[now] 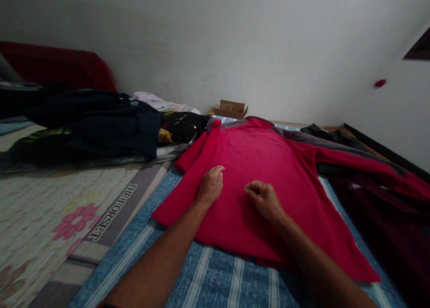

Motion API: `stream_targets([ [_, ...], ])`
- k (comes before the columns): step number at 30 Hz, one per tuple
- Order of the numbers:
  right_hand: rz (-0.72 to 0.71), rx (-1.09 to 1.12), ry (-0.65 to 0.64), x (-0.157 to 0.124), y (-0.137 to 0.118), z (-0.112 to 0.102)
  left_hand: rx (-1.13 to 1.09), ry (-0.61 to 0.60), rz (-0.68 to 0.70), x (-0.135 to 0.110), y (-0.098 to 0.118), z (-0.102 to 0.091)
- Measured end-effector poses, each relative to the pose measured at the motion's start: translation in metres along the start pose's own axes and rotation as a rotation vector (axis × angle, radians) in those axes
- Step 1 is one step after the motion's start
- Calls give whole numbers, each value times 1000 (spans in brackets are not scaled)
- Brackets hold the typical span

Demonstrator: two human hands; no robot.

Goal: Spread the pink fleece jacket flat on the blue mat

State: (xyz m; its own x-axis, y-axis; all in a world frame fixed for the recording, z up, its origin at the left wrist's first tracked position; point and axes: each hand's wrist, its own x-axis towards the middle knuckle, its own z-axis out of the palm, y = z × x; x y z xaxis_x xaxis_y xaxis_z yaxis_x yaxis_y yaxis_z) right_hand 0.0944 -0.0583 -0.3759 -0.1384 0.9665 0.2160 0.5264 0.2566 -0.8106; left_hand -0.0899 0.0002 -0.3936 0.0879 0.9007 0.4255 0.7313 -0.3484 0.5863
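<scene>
A bright pink long-sleeved shirt with grey shoulder trim lies spread out, its hem toward me. Its right-hand sleeve stretches out to the side, while the left-hand sleeve lies drawn in along the body. Over the left half of the shirt is my left hand, fingers curled in, with no cloth visibly gathered in it. My right hand hovers over the middle of the shirt, fingertips bent together in a loose pinch and no fabric seen between them.
Under the shirt is a blue striped sheet. Dark clothes are heaped at left on a flowered blanket. Dark maroon cloth lies at right. An open cardboard box stands by the white wall.
</scene>
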Motion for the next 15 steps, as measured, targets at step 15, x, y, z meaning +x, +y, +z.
stream_targets([
  [15, -132, -500, -289, -23, -37, 36, -16, -15, -17, -1, 4, -1],
])
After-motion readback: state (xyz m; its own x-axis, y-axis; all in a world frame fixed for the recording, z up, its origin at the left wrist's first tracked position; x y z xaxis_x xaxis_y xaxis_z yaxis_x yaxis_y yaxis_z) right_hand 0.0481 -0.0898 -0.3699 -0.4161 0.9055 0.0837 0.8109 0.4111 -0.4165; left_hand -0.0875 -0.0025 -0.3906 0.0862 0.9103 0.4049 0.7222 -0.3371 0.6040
